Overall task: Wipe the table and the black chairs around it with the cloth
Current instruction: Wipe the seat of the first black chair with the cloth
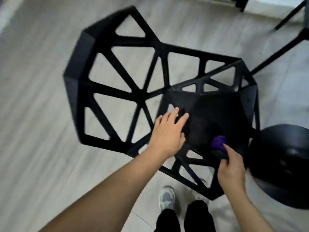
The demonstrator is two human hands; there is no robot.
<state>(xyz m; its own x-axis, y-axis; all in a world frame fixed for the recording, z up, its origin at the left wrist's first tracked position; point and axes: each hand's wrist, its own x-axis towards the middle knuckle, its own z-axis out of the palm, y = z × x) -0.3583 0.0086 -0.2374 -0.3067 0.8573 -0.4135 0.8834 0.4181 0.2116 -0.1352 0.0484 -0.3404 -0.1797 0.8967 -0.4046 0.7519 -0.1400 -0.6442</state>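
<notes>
On the solid panel [210, 114] of the black chair [137, 96], my right hand [231, 166] is gripping the bunched purple cloth [218, 143] at its near-right corner. My left hand [168, 131] is resting open-fingered beside it, bare panel lying ahead-left.

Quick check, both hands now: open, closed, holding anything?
Left hand: open, straight fingers resting on the black lattice plastic chair.
Right hand: gripping the bunched purple cloth against that chair.

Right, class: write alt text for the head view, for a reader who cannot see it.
Seen from above, a right hand grips a bunched purple cloth against the solid panel of a black lattice chair, while the left hand rests open on it.
</notes>
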